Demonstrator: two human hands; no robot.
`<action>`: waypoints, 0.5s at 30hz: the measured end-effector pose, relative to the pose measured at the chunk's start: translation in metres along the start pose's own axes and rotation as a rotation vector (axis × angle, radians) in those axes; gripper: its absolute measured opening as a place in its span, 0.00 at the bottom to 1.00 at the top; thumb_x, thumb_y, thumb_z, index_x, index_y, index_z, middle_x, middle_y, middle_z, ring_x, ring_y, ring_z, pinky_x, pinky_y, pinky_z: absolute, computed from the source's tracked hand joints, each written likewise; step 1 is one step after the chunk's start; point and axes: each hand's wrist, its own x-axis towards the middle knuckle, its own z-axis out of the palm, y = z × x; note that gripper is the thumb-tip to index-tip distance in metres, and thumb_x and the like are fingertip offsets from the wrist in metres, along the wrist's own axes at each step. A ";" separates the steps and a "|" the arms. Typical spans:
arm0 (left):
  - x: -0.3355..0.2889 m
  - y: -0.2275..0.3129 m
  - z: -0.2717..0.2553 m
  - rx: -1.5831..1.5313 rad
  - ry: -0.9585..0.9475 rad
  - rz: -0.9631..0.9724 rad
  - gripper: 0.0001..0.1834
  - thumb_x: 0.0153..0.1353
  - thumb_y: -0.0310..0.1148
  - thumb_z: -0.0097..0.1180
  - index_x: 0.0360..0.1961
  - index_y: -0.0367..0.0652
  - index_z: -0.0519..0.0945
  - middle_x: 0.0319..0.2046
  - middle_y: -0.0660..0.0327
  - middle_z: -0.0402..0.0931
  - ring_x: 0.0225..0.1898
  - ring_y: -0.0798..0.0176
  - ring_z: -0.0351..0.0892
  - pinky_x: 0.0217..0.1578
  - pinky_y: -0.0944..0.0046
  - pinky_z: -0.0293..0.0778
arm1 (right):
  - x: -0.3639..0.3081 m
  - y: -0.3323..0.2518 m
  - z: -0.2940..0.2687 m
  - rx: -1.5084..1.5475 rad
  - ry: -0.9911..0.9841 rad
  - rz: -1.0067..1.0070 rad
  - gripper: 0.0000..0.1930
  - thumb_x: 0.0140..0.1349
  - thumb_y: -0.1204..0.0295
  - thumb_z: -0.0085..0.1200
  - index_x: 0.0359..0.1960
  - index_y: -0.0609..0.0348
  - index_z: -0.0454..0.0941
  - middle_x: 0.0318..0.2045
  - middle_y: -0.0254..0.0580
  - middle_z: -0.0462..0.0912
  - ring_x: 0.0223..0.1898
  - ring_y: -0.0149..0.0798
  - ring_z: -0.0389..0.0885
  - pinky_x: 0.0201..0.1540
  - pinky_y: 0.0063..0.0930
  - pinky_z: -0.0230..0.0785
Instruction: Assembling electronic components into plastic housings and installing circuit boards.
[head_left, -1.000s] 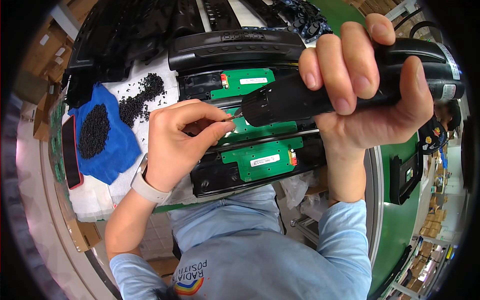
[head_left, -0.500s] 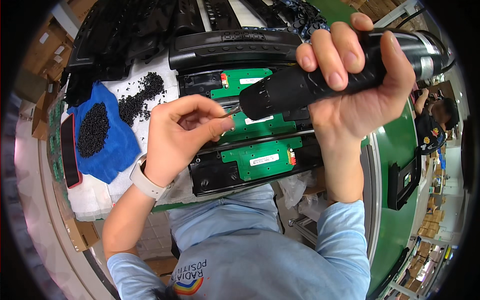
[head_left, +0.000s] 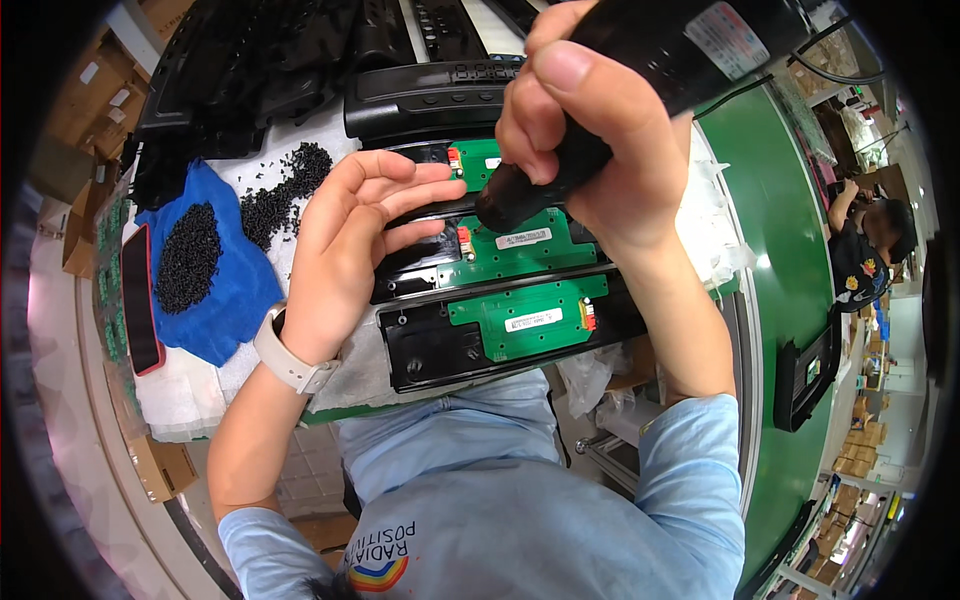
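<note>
A black electric screwdriver (head_left: 690,55) lies in my right hand (head_left: 620,150), its fingers and thumb wrapped round the body. The nose slants down over the middle green circuit board (head_left: 500,260); the bit's tip cannot be made out. My left hand (head_left: 340,240) hovers just left of the nose, fingers stretched out and apart, with nothing seen in it. A far circuit board (head_left: 470,160) is partly covered by my right hand. Closest to me, another green board (head_left: 515,305) sits in a black plastic housing (head_left: 425,345). Each board carries a small red-and-white connector.
To the left, a pile of small black screws (head_left: 188,258) rests on a blue cloth (head_left: 240,290), with loose screws (head_left: 290,180) beyond it. A phone-like red-edged slab (head_left: 140,300) lies beside the cloth. Black housings (head_left: 290,70) are stacked behind. Another person (head_left: 865,245) is at far right.
The screwdriver has swung leftward and steeper, its nose now over the middle board. My left hand has moved off the bit, and its pinched fingers have spread.
</note>
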 end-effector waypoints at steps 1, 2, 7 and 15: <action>0.000 0.001 0.000 -0.006 -0.009 0.004 0.12 0.66 0.24 0.31 0.47 0.38 0.65 0.52 0.46 0.71 0.57 0.53 0.72 0.53 0.62 0.71 | 0.003 0.005 0.003 -0.028 -0.032 -0.133 0.07 0.58 0.72 0.56 0.30 0.65 0.77 0.15 0.34 0.73 0.14 0.26 0.70 0.18 0.19 0.61; -0.001 0.001 0.000 -0.012 -0.017 0.008 0.10 0.67 0.24 0.30 0.46 0.39 0.64 0.53 0.45 0.70 0.59 0.52 0.71 0.54 0.61 0.70 | 0.003 0.007 0.007 0.025 0.055 -0.123 0.08 0.52 0.76 0.60 0.19 0.63 0.76 0.12 0.32 0.74 0.12 0.22 0.70 0.15 0.17 0.59; 0.001 0.005 -0.001 -0.014 0.029 0.057 0.07 0.70 0.26 0.32 0.43 0.40 0.63 0.55 0.44 0.68 0.60 0.51 0.70 0.55 0.61 0.70 | 0.008 0.013 0.011 -0.088 -0.082 -0.141 0.08 0.50 0.74 0.60 0.18 0.63 0.76 0.11 0.31 0.74 0.12 0.22 0.70 0.16 0.17 0.60; 0.001 0.006 -0.001 -0.060 0.047 -0.015 0.06 0.70 0.27 0.36 0.44 0.38 0.65 0.53 0.42 0.71 0.56 0.52 0.74 0.55 0.63 0.70 | 0.003 0.009 0.014 -0.084 -0.084 -0.092 0.08 0.48 0.73 0.62 0.19 0.63 0.77 0.13 0.31 0.75 0.16 0.22 0.73 0.19 0.16 0.64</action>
